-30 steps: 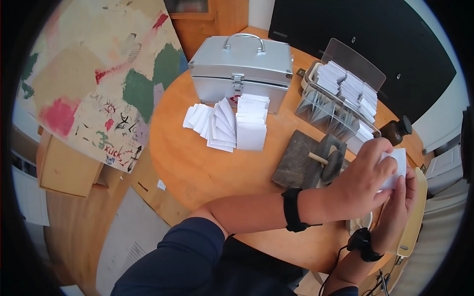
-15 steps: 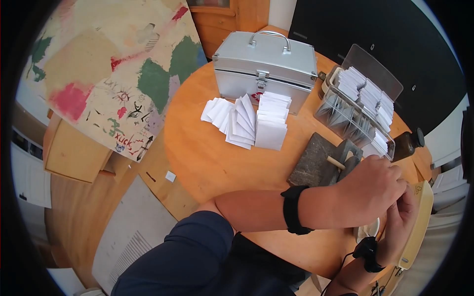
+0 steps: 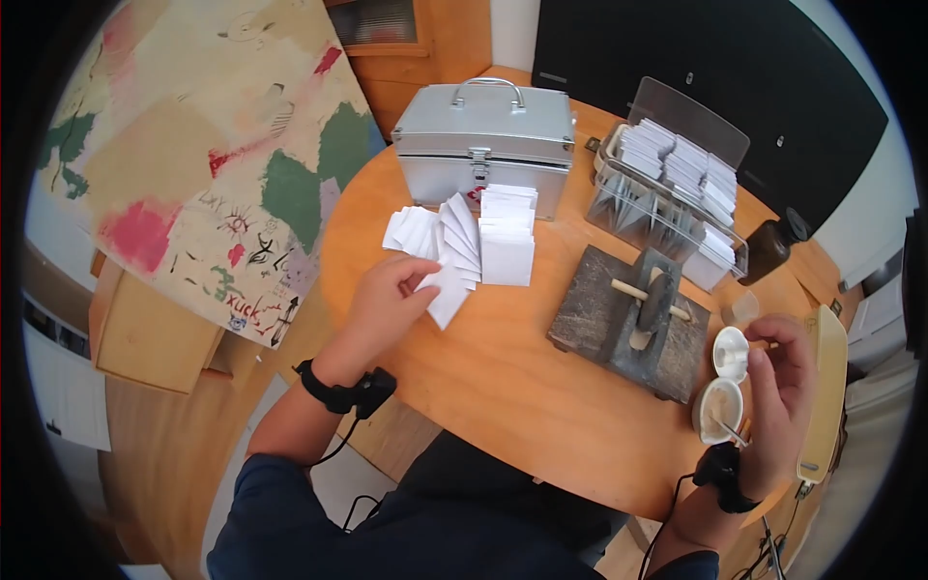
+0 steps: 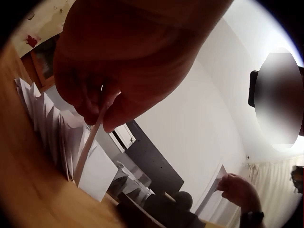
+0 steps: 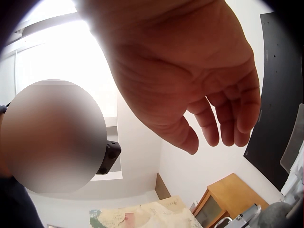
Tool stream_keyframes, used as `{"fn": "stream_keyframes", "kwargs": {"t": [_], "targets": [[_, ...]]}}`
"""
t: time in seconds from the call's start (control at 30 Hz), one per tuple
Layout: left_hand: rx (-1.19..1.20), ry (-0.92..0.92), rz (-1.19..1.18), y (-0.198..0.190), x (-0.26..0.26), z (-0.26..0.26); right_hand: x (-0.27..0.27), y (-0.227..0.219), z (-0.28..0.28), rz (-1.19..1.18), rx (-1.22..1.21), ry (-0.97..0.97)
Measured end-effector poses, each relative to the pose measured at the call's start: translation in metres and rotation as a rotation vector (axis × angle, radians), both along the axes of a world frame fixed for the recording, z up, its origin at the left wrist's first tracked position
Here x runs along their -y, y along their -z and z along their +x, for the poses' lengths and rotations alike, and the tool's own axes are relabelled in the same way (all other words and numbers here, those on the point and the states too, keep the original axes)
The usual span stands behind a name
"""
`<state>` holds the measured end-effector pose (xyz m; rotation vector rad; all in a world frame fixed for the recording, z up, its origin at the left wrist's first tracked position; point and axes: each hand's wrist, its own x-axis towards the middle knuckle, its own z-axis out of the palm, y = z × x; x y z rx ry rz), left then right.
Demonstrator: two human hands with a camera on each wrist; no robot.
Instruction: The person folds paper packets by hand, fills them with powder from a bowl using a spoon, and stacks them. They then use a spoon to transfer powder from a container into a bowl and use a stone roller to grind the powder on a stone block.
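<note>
My left hand (image 3: 379,307) pinches a folded white paper packet (image 3: 448,302) between thumb and fingers, at the front of a fanned row of similar packets (image 3: 456,240). In the left wrist view the packet (image 4: 97,175) stands on edge, its lower corner right at the wooden tabletop, beside the other packets (image 4: 47,121). A second, neater row of packets (image 3: 506,253) lies just to the right. My right hand (image 3: 781,406) holds nothing, its fingers loosely bent, close to a white dish (image 3: 725,340) and a white bowl (image 3: 705,421) with pale powder and a spoon.
A silver case (image 3: 483,135) stands behind the packets. Right of it is a clear box (image 3: 698,249) full of white papers. A dark stone slab (image 3: 585,307) carries a stone trough and a wheel (image 3: 656,300) with wooden handle. A brown bottle (image 3: 767,256) stands farther right.
Both hands were together at the right, on a white paper packet. The left hand has since moved left across the table to the packet row, holding a packet; the right hand stayed, now empty.
</note>
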<state>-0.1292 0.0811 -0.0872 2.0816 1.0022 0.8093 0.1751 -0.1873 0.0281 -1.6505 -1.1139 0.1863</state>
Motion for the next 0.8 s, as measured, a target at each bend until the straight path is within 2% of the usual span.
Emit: {"fn": "stream_keyframes", "kwargs": {"t": [0.07,0.17,0.23,0.37,0.43,0.47,0.53,0.57,0.63,0.67,0.7,0.77,0.8], "targets": [[-0.030,0.000,-0.074,0.008,0.003,-0.012,-0.003,0.003,-0.006,-0.043,0.048,-0.012],[-0.094,0.061,0.007,0.012,0.011,-0.018,-0.003,0.008,-0.015,-0.085,0.137,-0.030],[-0.319,-0.013,0.604,0.011,0.018,-0.013,0.002,0.011,-0.015,-0.112,0.198,-0.051],[-0.157,0.063,0.503,-0.013,0.041,0.020,0.011,0.021,-0.017,-0.154,0.193,-0.029],[0.120,0.368,0.289,-0.020,0.053,0.046,0.012,0.021,-0.016,-0.239,0.227,-0.028],[0.135,0.380,0.289,-0.023,0.059,0.061,0.011,0.021,-0.015,-0.233,0.232,0.004],[0.333,0.720,-0.148,-0.031,0.069,0.092,0.008,0.017,-0.004,-0.257,0.264,0.058],[0.337,0.735,-0.152,-0.031,0.070,0.102,0.005,0.014,0.004,-0.276,0.285,0.099],[0.532,0.738,-0.573,-0.022,0.065,0.127,-0.002,0.009,0.029,-0.343,0.298,0.171],[0.651,0.675,-0.692,-0.010,0.060,0.139,-0.007,0.008,0.046,-0.355,0.378,0.183],[0.650,0.691,-0.702,-0.006,0.056,0.145,-0.013,0.007,0.062,-0.370,0.459,0.193],[0.985,0.748,-1.093,-0.001,0.042,0.150,-0.030,0.001,0.091,-0.480,0.579,0.197],[1.026,0.777,-1.138,0.006,0.037,0.150,-0.040,0.002,0.105,-0.486,0.580,0.212]]}}
